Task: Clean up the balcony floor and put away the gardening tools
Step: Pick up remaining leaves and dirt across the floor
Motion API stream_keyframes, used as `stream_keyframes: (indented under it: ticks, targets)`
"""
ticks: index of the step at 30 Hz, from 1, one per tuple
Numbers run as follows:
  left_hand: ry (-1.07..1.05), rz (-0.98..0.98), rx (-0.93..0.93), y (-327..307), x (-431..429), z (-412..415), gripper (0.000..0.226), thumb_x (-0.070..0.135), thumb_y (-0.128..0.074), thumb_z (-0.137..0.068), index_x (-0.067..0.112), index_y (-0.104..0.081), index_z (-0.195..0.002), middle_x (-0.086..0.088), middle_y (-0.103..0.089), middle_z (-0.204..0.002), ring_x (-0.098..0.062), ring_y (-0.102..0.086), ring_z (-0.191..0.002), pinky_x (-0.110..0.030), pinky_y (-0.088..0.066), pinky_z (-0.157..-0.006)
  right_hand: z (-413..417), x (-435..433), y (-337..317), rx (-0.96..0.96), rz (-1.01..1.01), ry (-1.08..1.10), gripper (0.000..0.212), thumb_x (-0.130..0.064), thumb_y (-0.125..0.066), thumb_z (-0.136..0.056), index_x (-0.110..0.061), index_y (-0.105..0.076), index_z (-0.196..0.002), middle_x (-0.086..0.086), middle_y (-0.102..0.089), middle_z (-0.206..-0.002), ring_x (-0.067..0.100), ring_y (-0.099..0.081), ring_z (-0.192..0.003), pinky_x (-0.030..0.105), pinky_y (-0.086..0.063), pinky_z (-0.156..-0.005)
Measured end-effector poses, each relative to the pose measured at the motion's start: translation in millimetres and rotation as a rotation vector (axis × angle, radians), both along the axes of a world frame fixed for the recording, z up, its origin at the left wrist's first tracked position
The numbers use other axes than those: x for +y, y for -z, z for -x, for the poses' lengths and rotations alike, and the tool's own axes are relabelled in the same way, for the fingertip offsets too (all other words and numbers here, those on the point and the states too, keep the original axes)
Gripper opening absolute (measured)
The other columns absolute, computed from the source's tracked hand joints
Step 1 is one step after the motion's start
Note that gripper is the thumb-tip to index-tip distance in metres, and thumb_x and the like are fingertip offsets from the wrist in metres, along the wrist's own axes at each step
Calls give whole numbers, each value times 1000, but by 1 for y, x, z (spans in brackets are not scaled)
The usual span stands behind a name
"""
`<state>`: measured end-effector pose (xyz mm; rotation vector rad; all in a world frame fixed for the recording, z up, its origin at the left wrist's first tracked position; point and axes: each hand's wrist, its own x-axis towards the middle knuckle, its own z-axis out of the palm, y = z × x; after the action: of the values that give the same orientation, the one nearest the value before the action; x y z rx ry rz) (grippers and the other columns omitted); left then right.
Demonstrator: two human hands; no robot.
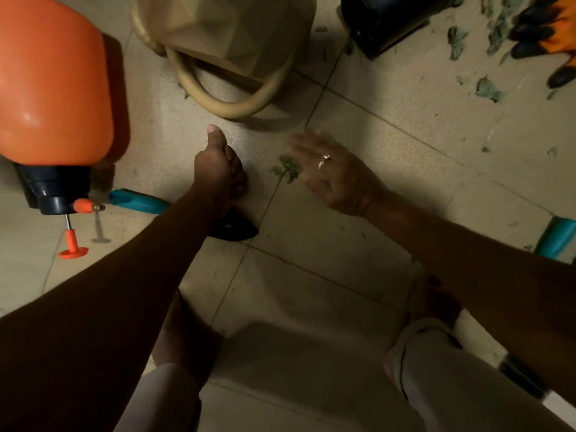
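A small clump of green leaf scraps (pixel 287 168) lies on the beige tiled floor (pixel 311 291) between my hands. My right hand (pixel 332 174), wearing a ring, is flat and open just right of the clump, its fingertips blurred over it. My left hand (pixel 219 165) stands on its edge left of the clump, thumb straight and fingers curled under; what lies inside them is hidden. A teal-handled trowel (pixel 137 201) lies under my left forearm, its black blade (pixel 233 229) showing beside the arm.
An orange pressure sprayer (pixel 53 88) lies at the left. A brown paper bag (pixel 237 29) with a loop handle is ahead, and a black pot (pixel 383 20) beside it. Orange-and-black gloves (pixel 548 35) and scattered leaves (pixel 489 88) are top right. Another teal handle (pixel 558 238) is at the right edge.
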<state>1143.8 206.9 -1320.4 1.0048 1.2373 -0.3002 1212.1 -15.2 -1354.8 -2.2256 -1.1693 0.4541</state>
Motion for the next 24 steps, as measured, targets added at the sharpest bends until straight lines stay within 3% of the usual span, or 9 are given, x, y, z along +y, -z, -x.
stream_keyframes:
  ticks: [2, 4, 8, 11, 13, 17, 19, 21, 24]
  targets:
    - [8, 12, -1, 0, 0, 1, 64, 61, -22, -106, 22, -34, -56, 0, -26, -57, -15, -20, -41, -20, -17, -45, 14, -10, -1, 26, 23, 315, 66, -41, -41, -103, 0, -34, -154, 19, -29, -163, 33, -22, -153, 44, -12, -126]
    - [17, 26, -8, 0, 1, 2, 64, 61, -21, -106, 22, -33, -57, 0, -26, -58, -15, -20, -42, -20, -17, -44, 38, 0, 0, 41, 51, 577, 73, -47, -39, -102, 0, -25, -157, 18, -24, -165, 33, -18, -154, 47, -12, -127]
    - [-7, 105, -37, 2, 9, 2, 62, 62, -19, -106, 23, -32, -59, 3, -26, -55, -13, -19, -41, -20, -16, -42, 68, 66, 0, -7, 78, 793, 64, -40, -28, -105, 1, -34, -154, 17, -34, -161, 30, -26, -152, 47, -20, -124]
    - [-34, 164, -59, 5, 15, 2, 62, 64, -19, -105, 24, -32, -60, 5, -28, -51, -11, -20, -39, -19, -16, -39, 70, 110, -1, -24, -10, 769, 56, -32, -31, -106, 3, -42, -149, 19, -42, -156, 31, -35, -148, 48, -27, -121]
    - [-21, 152, -52, 7, 17, 6, 62, 64, -18, -105, 24, -31, -59, 5, -28, -50, -11, -19, -40, -21, -13, -41, 67, 127, -2, 72, -146, 708, 54, -27, -36, -104, 6, -44, -146, 23, -45, -152, 34, -40, -145, 49, -31, -119]
    - [22, 126, -49, 8, 16, 11, 64, 64, -18, -105, 24, -33, -57, 4, -28, -55, -13, -19, -45, -25, -13, -45, 52, 114, -12, 294, -329, 738, 47, -5, -43, -101, 13, -39, -145, 32, -40, -150, 33, -40, -141, 23, -30, -118]
    - [23, 123, -34, 7, 15, 10, 65, 64, -19, -105, 24, -36, -57, 4, -28, -57, -14, -19, -46, -26, -14, -46, 41, 88, -17, 253, -236, 707, 54, 4, -51, -92, 6, -45, -146, 26, -43, -149, 29, -44, -137, 16, -28, -116]
    - [17, 133, -14, 5, 15, 9, 66, 65, -20, -104, 23, -36, -56, 4, -27, -58, -14, -18, -47, -25, -14, -46, 33, 68, -26, 157, -16, 517, 67, -2, -59, -81, -5, -48, -147, 16, -47, -148, 27, -44, -134, 11, -21, -113]
    - [0, 142, 12, -1, 14, 7, 66, 65, -22, -104, 23, -37, -55, 4, -27, -58, -14, -17, -47, -25, -13, -46, 28, 64, -37, 78, 278, 186, 79, -26, -66, -79, -17, -40, -154, 5, -39, -155, 27, -36, -140, 33, -29, -116]
